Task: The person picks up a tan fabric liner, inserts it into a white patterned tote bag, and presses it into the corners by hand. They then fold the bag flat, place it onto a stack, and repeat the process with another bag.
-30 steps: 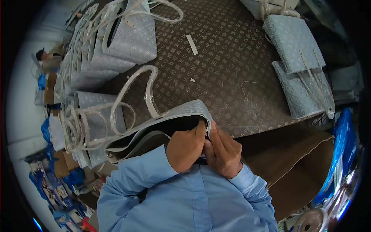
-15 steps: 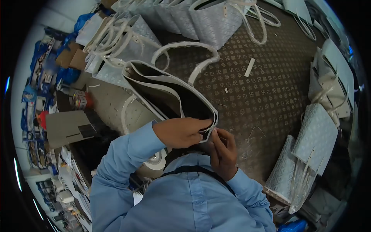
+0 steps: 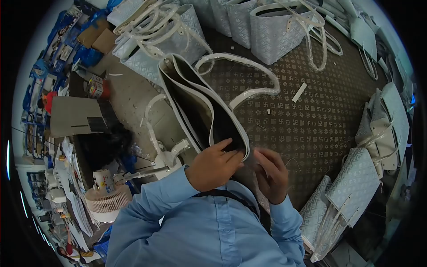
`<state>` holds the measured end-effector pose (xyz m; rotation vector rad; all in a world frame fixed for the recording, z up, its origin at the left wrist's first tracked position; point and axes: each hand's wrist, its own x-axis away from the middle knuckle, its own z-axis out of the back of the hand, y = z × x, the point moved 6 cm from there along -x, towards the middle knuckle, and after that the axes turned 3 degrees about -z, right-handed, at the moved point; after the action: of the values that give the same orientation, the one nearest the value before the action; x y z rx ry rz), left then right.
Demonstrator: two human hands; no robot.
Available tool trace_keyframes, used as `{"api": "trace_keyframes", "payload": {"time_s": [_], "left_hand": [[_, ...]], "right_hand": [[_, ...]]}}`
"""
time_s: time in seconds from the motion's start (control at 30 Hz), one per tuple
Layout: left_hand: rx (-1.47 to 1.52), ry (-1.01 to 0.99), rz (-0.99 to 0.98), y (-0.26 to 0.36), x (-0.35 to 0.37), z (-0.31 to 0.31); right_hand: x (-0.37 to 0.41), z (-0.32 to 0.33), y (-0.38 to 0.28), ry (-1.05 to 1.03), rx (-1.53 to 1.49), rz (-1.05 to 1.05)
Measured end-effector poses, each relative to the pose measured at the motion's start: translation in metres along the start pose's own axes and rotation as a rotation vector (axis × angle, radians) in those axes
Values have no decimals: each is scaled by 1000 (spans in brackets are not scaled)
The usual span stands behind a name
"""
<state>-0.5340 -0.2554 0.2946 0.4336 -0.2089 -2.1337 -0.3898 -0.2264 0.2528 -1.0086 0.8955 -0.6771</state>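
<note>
An open bag with white edges and a dark inside lies tilted in front of me, its near end by my hands. My left hand is on the near end of the bag's rim, fingers reaching over the edge toward the inside, thumb hidden. Just right of that end, my right hand is held apart from the bag, its thumb and forefinger near each other and slightly blurred. Whether anything thin is between them is unclear. One white handle arches beyond the bag; another hangs at its left side.
Patterned silver bags stand at the back, with more bags at the right. A white strip lies on the brown patterned surface. At the left are a fan, a grey board and a red container.
My right hand has come away from the bag's near end. My left hand has shifted and its fingers have spread more over the rim. The view has turned, bringing the fan into sight.
</note>
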Motion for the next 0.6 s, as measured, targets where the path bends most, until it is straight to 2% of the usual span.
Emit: {"api": "trace_keyframes", "payload": {"time_s": [0.03,0.1,0.13,0.17,0.2,0.27,0.4,0.47,0.6], "left_hand": [[4,-17,15,1,4,-2],[-96,50,99,8,4,12],[-205,102,166,9,6,19],[-120,112,258,2,14,18],[-112,120,269,-1,20,15],[-138,153,186,4,25,8],[-154,208,194,8,26,1],[-191,307,102,12,29,0],[-247,320,10,13,26,2]], "right_hand": [[-10,-1,-7,-21,2,-6],[-33,-10,-35,-31,308,332],[-39,-9,-32,-49,305,333],[-42,-9,-28,-148,365,358],[-47,-12,-28,-247,430,384],[-58,-10,-33,-357,453,419],[-74,-12,-36,-628,436,472],[-78,-12,-35,-650,422,476],[-77,-11,-38,-649,438,481]]}}
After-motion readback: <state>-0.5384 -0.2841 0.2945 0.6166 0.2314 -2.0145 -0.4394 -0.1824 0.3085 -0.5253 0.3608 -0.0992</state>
